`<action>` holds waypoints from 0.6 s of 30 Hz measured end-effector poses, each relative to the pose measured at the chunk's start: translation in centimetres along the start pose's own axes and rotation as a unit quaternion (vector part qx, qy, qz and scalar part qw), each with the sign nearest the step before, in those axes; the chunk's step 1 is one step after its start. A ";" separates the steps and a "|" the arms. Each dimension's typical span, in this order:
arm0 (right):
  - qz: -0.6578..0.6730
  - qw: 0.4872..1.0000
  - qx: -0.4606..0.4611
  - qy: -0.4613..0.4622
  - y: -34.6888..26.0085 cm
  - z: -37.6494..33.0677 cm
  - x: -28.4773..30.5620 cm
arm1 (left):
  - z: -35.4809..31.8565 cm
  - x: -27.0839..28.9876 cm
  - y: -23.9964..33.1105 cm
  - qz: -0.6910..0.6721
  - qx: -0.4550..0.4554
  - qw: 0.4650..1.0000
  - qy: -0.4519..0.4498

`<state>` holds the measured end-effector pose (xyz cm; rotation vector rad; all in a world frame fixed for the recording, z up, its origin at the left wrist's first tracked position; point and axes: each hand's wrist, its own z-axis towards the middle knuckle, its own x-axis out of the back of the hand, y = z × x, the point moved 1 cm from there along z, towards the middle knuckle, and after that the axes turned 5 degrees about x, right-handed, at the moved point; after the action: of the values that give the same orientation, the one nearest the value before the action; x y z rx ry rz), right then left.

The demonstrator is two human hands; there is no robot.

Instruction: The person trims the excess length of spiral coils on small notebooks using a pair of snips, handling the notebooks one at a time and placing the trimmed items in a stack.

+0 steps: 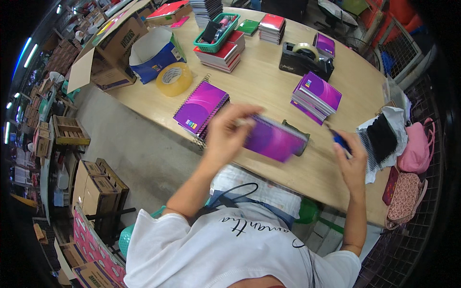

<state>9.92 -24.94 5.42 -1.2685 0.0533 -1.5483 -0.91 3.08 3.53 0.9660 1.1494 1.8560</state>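
My left hand [225, 132] is closed on a purple spiral notebook [274, 140], gripping its left end and holding it just above the wooden surface [259, 81], in front of a dark cylinder [298, 139]. It looks light and fairly stiff, with a glossy cover that I judge could slip, so the spine edge or a corner pinch seems the safest hold; the wire coil could snag. My right hand [351, 161] is closed around a small blue object [340, 140], too blurred to identify. 2 more purple stacks lie near: 1 [200, 108] beside my left hand, 1 [317, 95] further back.
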 end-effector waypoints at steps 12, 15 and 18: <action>-0.199 0.980 -0.027 0.006 9.9 -4.5 -3.9 | 12.0 7.6 -2.9 0.326 -0.116 0.881 -0.323; -0.234 0.972 -0.015 0.027 11.3 -5.3 -4.9 | 11.4 6.9 -5.3 0.292 -0.163 0.889 -0.313; -0.321 0.944 0.032 0.073 10.3 -5.1 -5.3 | 10.8 7.2 -6.4 0.290 -0.181 0.898 -0.275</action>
<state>12.50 -28.15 -6.59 -1.1746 -0.3462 -2.1789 6.61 15.42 2.59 1.5825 0.1599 1.9352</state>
